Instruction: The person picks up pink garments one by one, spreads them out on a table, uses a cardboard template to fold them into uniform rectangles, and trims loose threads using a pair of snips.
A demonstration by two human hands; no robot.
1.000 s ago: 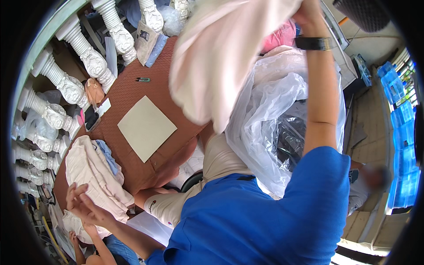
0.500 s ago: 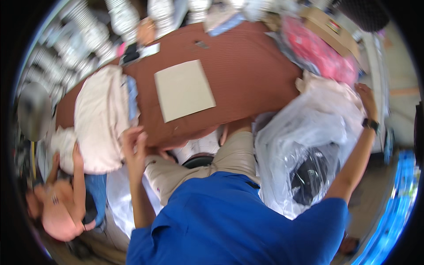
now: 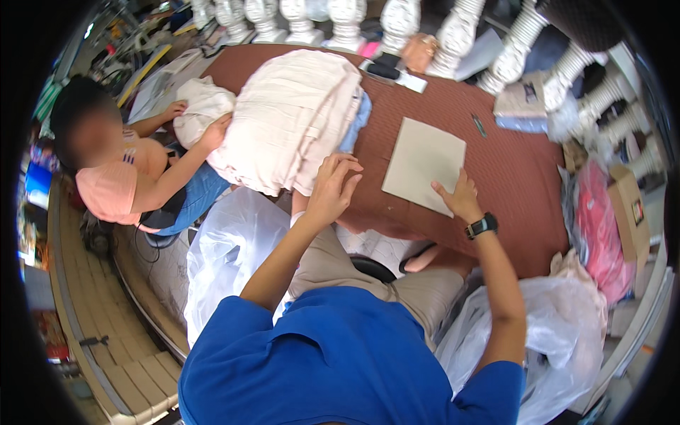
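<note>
My left hand (image 3: 334, 190) is raised beside the stack of cream cloth (image 3: 297, 106), fingers loosely bent and apart, holding nothing. At the lower right corner of a flat beige board (image 3: 425, 163), my right hand (image 3: 462, 198) has its thumb stretched out and its fingers extended. I cannot tell whether it touches the board. The board lies flat on a table with a brown cloth (image 3: 524, 184). Blue fabric (image 3: 358, 124) shows along the right side of the cream stack. A black watch (image 3: 482, 226) is on my right wrist.
A person in a pink top (image 3: 117, 191) sits at the left, handling cream cloth (image 3: 202, 103). Clear plastic bags (image 3: 528, 322) stand on both sides of my legs. A green-handled small tool (image 3: 479, 125) lies beyond the board. White balusters (image 3: 347, 25) line the far edge.
The view has swung left, bringing the seated person and cream stack further in. My right hand has moved from the pale cloth at the right to the board's corner. My left hand stays raised.
</note>
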